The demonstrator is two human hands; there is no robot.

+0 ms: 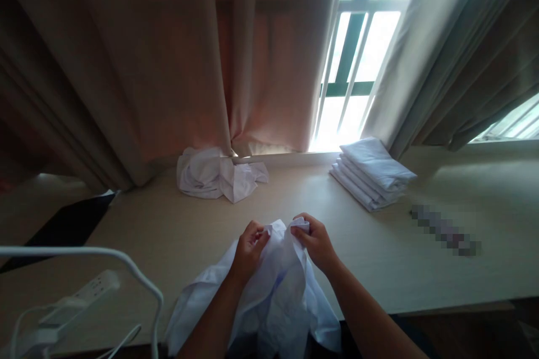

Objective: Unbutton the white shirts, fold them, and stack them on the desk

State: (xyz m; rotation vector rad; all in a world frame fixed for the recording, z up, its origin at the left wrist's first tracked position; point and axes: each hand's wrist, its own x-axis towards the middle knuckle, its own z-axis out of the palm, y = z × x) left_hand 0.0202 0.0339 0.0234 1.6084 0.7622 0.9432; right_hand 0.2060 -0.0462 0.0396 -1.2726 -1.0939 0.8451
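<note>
A large white cloth [282,291] hangs in loose folds from both hands, over the table's front edge and down toward the bottom of the view. My left hand [251,247] pinches its upper edge between thumb and fingers. A short gap to the right, my right hand [312,238] grips another part of that edge, where a small flap is folded over. The cloth dips between the two hands.
On the pale table [168,235], a crumpled white cloth [210,175] lies at the back and a folded white stack [373,174] back right. A power strip [80,303], white tube [126,258] and black sheet [63,227] are left; a blurred object [446,231] is right.
</note>
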